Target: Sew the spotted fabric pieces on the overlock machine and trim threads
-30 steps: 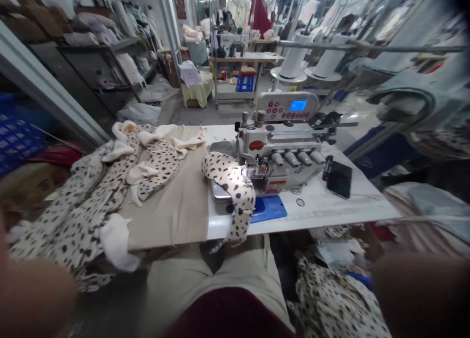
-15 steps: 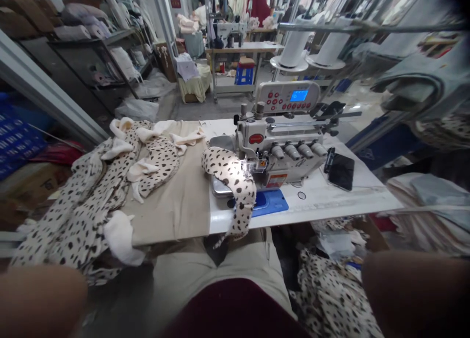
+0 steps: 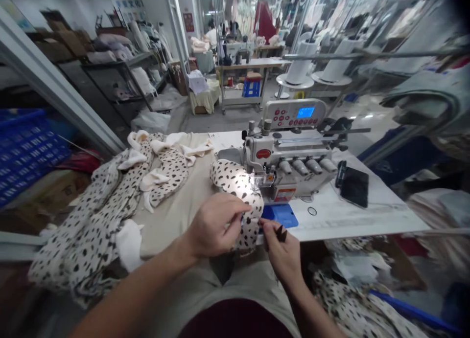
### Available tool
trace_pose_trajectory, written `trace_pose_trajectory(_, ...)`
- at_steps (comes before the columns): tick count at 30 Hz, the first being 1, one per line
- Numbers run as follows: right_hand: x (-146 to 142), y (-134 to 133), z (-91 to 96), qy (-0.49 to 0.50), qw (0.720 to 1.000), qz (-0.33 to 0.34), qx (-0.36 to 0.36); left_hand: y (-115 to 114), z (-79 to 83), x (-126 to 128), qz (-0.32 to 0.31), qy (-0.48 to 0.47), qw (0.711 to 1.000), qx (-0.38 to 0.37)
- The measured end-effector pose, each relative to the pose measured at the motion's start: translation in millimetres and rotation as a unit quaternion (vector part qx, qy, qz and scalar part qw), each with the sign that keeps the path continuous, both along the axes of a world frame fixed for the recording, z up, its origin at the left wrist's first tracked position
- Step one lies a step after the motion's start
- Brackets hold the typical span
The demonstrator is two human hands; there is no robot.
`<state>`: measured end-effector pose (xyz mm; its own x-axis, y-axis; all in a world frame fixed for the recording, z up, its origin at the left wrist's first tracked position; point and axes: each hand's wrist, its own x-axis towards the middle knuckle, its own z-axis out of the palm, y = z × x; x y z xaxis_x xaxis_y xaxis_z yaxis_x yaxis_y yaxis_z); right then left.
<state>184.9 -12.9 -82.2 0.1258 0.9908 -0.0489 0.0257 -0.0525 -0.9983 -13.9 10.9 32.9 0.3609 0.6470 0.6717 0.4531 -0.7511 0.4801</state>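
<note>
A cream fabric piece with black spots [image 3: 229, 174] lies at the needle area of a white overlock sewing machine [image 3: 290, 154], its lower end hanging over the table's front edge. My left hand [image 3: 216, 225] is closed, thumb and forefinger pinching the fabric below the needle. To its right, my right hand [image 3: 282, 252] pinches the fabric's right edge between thumb and forefinger. A small dark tool with two pointed tips [image 3: 281, 233] sticks out from that same hand; its remainder is hidden in the palm. Lamplight shines on the cloth beside the presser foot.
More spotted pieces with cream lining [image 3: 110, 201] are heaped on the table's left side and hang off it. A black phone [image 3: 354, 186] lies right of the machine. Spotted fabric [image 3: 352, 299] fills the space below right. Thread cones [image 3: 299, 64] stand behind.
Both hands have come up from the lower edges of view onto the fabric, which they now pinch. The dark pointed tool has come into sight. The view has tilted up slightly.
</note>
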Motion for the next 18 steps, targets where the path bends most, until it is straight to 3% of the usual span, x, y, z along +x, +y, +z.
trace_pose_trajectory(3,-15.2,-3.4,-1.4,0.106,0.991,0.020,-0.077,21.3,-18.8,8.9,0.011,0.104,0.994,-0.003)
trace_pose_trajectory(6,-21.4,-6.6,4.4,0.190,0.969,0.069,-0.142,27.2,-27.4,12.3,0.038,0.150,0.988,-0.016)
trace_pose_trajectory(8,-21.8,-8.2,6.8,0.166,0.975,0.092,-0.113,25.3,-29.5,11.9,0.044,0.157,0.987,-0.016)
trace_pose_trajectory(12,-17.8,-6.3,3.8,0.086,0.991,0.098,0.014,19.7,-32.5,10.5,0.048,0.152,0.987,-0.014)
trace_pose_trajectory(15,-14.4,-0.5,-0.1,0.080,0.993,0.090,-0.004,18.3,-34.6,10.9,0.054,0.159,0.986,-0.017)
trace_pose_trajectory(18,-12.0,5.1,-1.6,0.055,0.991,0.124,-0.016,18.4,-35.2,11.2,0.060,0.171,0.983,-0.018)
